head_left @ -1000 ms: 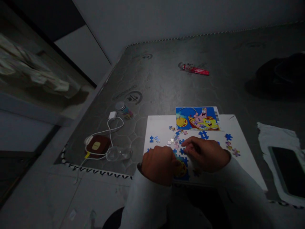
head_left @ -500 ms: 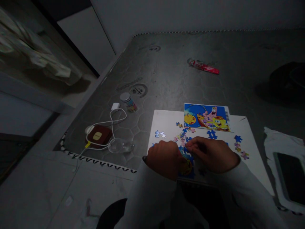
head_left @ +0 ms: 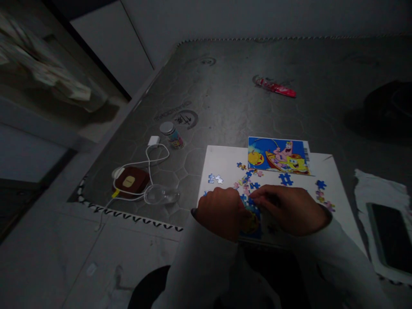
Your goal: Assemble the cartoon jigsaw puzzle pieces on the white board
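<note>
A partly joined jigsaw puzzle (head_left: 252, 227), blue with a yellow figure, lies at the near edge of a white board (head_left: 222, 156). My left hand (head_left: 222, 212) is curled over the puzzle's left side, its fingertips mostly hidden under it. From the right, my right hand (head_left: 291, 209) pinches a small blue puzzle piece (head_left: 251, 200) at the puzzle's upper edge. Loose puzzle pieces (head_left: 247, 178) are scattered just beyond my hands. A picture card (head_left: 278, 156) with the cartoon scene rests at the board's far edge. More blue pieces (head_left: 285, 180) lie right of the middle.
On the grey mat at left are a small jar (head_left: 172, 135), a brown case (head_left: 131, 181) with a white cable, and a clear plastic item (head_left: 161, 195). A red wrapper (head_left: 277, 88) lies far off. At right, a phone (head_left: 391, 236) rests on white paper (head_left: 375, 189).
The white zigzag gap beside my right fingertips has narrowed, with the piece closer against the puzzle. My left hand stays in place. The whole view has shifted slightly.
</note>
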The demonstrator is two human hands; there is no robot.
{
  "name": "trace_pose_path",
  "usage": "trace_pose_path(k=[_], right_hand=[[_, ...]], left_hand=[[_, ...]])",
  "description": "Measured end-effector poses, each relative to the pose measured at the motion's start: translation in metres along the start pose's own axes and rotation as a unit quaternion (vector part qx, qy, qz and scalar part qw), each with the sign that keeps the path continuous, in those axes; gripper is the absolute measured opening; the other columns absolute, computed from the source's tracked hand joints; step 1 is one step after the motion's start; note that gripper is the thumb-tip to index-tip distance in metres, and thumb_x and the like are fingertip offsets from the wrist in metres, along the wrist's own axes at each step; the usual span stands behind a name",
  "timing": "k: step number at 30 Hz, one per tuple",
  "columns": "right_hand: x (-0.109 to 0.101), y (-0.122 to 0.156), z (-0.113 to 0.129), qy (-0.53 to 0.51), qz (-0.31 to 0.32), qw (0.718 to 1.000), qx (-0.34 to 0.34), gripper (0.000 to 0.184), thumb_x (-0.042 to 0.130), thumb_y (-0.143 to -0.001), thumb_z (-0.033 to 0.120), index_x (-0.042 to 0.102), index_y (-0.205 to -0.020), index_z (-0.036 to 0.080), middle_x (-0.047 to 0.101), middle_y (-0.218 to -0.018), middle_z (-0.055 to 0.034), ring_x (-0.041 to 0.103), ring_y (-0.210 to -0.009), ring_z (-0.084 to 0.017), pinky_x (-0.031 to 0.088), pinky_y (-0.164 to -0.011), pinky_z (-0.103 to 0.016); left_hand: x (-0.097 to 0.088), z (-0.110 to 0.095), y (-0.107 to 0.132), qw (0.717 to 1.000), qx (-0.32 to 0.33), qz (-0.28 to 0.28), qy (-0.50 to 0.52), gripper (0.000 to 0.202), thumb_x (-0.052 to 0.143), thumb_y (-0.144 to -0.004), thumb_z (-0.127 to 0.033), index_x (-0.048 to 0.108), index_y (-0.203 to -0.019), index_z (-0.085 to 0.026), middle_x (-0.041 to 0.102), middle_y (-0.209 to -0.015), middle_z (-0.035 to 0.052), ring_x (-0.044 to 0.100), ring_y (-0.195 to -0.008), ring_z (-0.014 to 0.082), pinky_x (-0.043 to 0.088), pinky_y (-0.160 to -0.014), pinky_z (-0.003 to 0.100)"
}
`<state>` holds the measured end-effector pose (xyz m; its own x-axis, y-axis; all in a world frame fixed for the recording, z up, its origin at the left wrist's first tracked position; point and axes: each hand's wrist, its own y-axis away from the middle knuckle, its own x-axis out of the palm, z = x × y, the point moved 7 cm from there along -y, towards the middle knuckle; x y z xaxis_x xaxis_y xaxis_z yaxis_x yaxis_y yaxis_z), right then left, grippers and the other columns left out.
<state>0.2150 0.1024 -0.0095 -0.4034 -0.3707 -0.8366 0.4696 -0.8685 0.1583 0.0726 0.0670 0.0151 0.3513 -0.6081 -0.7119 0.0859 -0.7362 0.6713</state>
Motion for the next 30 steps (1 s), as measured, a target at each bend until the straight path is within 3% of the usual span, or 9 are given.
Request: trace_pose_path(k=[9, 17, 22, 30], right_hand=[[0.006, -0.003, 0.000, 0.052, -0.010, 0.999, 0.000, 0.020, 0.060, -0.085, 0.030, 0.080, -0.089, 0.032, 0.080, -0.082, 0.0023, 0.071, -0.070, -0.018, 0.046, -0.061, -0.028], [0.011, -0.005, 0.007, 0.105, 0.020, 0.994, 0.015, 0.016, 0.062, -0.084, 0.023, 0.077, -0.086, 0.028, 0.077, -0.082, -0.0007, 0.068, -0.072, -0.018, 0.041, -0.061, -0.028], [0.013, -0.006, 0.008, 0.101, 0.018, 0.995, -0.001, 0.017, 0.060, -0.086, 0.023, 0.075, -0.080, 0.028, 0.074, -0.078, -0.0001, 0.064, -0.069, -0.016, 0.037, -0.059, -0.027], [0.014, -0.006, 0.007, 0.084, 0.016, 0.996, 0.014, 0.015, 0.060, -0.087, 0.025, 0.075, -0.082, 0.026, 0.076, -0.079, -0.0003, 0.066, -0.069, -0.017, 0.037, -0.060, -0.028]], left_hand=[[-0.001, 0.000, -0.001, 1.000, 0.002, -0.013, -0.004, 0.018, 0.071, -0.087, -0.040, 0.077, -0.085, -0.024, 0.078, -0.095, 0.0065, 0.071, -0.095, 0.0266, 0.051, -0.078, 0.034], [-0.001, -0.001, 0.001, 1.000, -0.004, -0.012, -0.026, 0.020, 0.065, -0.092, -0.039, 0.078, -0.092, -0.025, 0.077, -0.105, 0.0093, 0.072, -0.100, 0.0296, 0.051, -0.079, 0.036], [-0.005, -0.004, 0.006, 0.999, -0.024, 0.010, -0.021, 0.016, 0.068, -0.090, -0.037, 0.079, -0.091, -0.025, 0.078, -0.107, 0.0094, 0.071, -0.105, 0.0308, 0.051, -0.079, 0.036], [-0.001, -0.004, 0.002, 0.999, -0.005, 0.007, -0.039, 0.026, 0.056, -0.098, -0.037, 0.079, -0.097, -0.024, 0.077, -0.110, 0.0111, 0.071, -0.106, 0.0328, 0.052, -0.082, 0.040]])
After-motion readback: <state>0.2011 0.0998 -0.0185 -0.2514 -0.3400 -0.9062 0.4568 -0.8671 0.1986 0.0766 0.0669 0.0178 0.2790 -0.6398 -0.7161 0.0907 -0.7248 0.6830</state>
